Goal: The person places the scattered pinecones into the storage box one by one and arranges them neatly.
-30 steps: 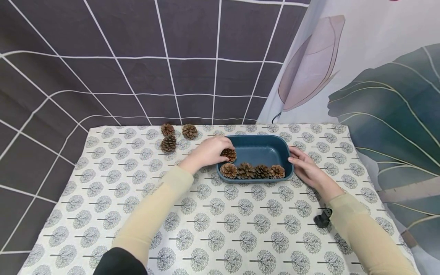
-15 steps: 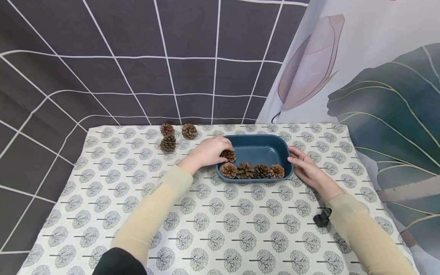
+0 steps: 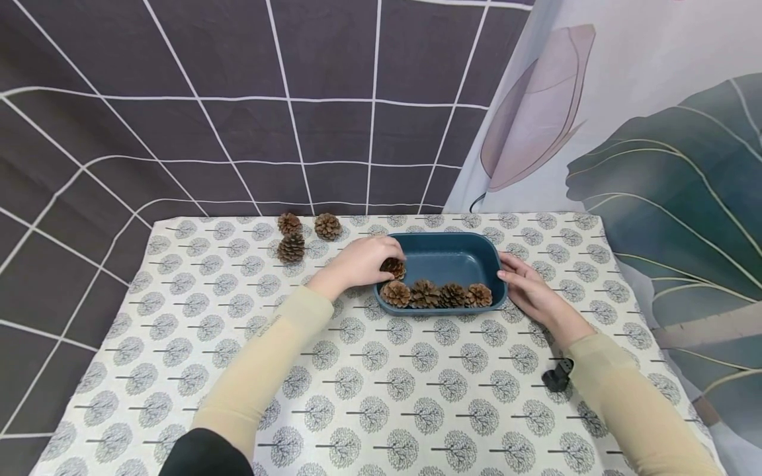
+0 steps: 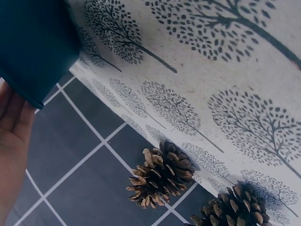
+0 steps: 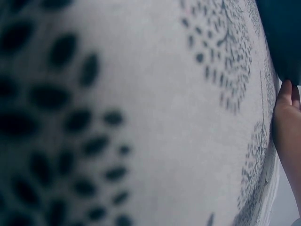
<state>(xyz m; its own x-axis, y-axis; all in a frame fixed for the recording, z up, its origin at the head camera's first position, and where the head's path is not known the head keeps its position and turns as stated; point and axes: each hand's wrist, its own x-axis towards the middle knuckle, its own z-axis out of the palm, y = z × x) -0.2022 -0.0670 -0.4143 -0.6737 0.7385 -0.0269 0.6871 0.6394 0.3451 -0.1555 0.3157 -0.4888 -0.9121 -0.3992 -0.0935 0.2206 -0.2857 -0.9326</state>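
With curled fingers [image 3: 393, 250] of the left hand [image 3: 362, 263], held a pine cone [image 3: 395, 266] inside the left end of the blue tray [image 3: 443, 313], behind the front row of cones [image 3: 425, 295]; rested the right hand [image 3: 532, 287], nearly straight-fingered, against the opposite end; probably needed a soft release, without nudging that row.

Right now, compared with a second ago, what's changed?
Hardly anything: nothing was taken up or let go; any shift of the pine cone in the left hand is too slight to be sure of. The right hand still touches the blue box; its row of four cones and the three cones on the cloth stayed put.
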